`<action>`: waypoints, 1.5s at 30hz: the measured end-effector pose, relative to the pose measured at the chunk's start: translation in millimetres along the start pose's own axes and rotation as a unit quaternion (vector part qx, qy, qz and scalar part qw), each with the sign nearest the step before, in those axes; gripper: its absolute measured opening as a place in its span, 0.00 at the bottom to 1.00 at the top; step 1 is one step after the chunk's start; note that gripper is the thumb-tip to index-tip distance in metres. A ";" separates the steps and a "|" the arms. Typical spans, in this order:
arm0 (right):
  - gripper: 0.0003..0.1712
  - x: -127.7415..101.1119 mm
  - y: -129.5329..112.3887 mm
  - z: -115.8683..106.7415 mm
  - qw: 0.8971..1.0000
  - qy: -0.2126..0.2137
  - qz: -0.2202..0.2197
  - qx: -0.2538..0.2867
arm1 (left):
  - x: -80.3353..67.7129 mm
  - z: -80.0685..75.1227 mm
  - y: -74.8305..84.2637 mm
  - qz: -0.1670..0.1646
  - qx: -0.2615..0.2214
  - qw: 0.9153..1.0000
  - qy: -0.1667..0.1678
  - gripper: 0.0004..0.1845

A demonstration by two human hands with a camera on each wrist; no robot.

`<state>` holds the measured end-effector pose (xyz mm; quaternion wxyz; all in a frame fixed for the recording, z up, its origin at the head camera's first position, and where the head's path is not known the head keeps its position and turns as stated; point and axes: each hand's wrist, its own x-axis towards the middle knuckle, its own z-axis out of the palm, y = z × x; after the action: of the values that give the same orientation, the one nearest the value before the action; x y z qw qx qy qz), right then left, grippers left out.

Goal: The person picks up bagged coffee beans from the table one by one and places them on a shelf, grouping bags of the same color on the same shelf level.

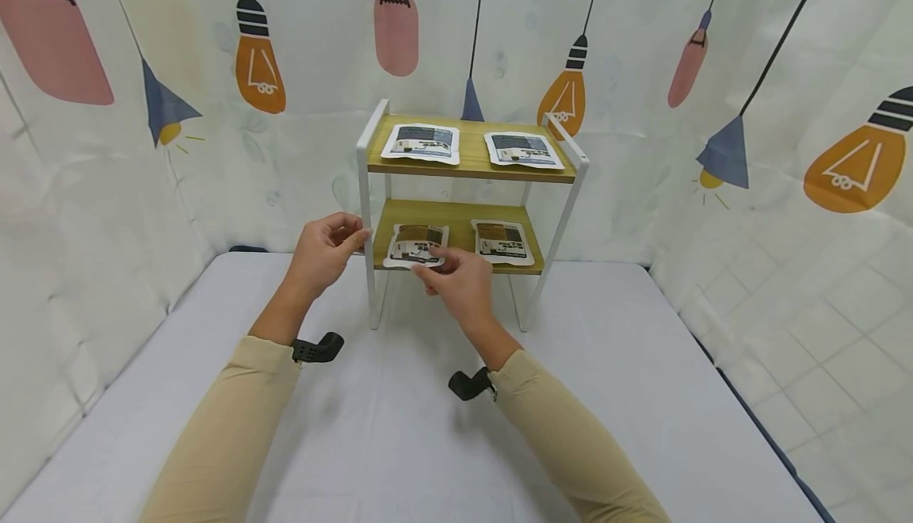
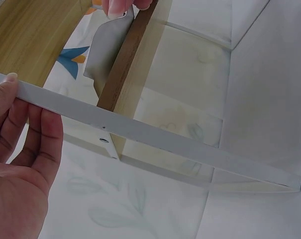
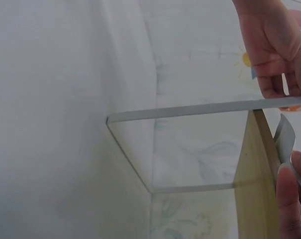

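A small two-tier rack [image 1: 471, 174] with a white frame and wooden shelves stands ahead of me. My left hand [image 1: 321, 253] pinches its left front post [image 2: 70, 105] between thumb and fingers. On the lower shelf, at the left, lies a flat white-edged pouch [image 1: 410, 239] with a brown and dark label. Thumb and fingers of my right hand [image 1: 462, 281] pinch the front right edge of that pouch. Seen from the right wrist, the pouch [image 3: 285, 134] reaches slightly past the shelf's front edge. Its underside is grey in the left wrist view.
A second brown-labelled pouch [image 1: 502, 242] lies on the lower shelf's right side. The upper shelf holds two blue-labelled pouches, one left [image 1: 422, 143] and one right [image 1: 524, 150]. The rack stands on a white-covered table [image 1: 399, 444], with lamp-printed curtains [image 1: 321, 150] around it.
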<state>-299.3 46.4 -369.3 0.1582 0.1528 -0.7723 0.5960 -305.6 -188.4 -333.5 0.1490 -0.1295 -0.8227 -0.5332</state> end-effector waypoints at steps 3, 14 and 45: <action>0.20 1.2 -0.2 0.6 1.000 -0.002 0.006 0.009 | -0.2 -0.1 -0.3 -0.002 0.001 1.000 -0.001 0.18; 0.17 6.3 0.4 -0.9 1.000 -0.012 0.005 0.026 | -0.4 -0.4 -0.1 -0.002 -0.007 1.000 -0.004 0.18; 0.13 13.6 -5.1 -1.7 0.999 -0.023 0.014 -0.020 | 1.1 -0.7 -2.2 -0.006 0.001 1.000 -0.003 0.18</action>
<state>-309.3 46.1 -358.7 0.1353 0.1522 -0.7894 0.5791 -307.3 -189.9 -334.7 0.1436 -0.1255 -0.8241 -0.5333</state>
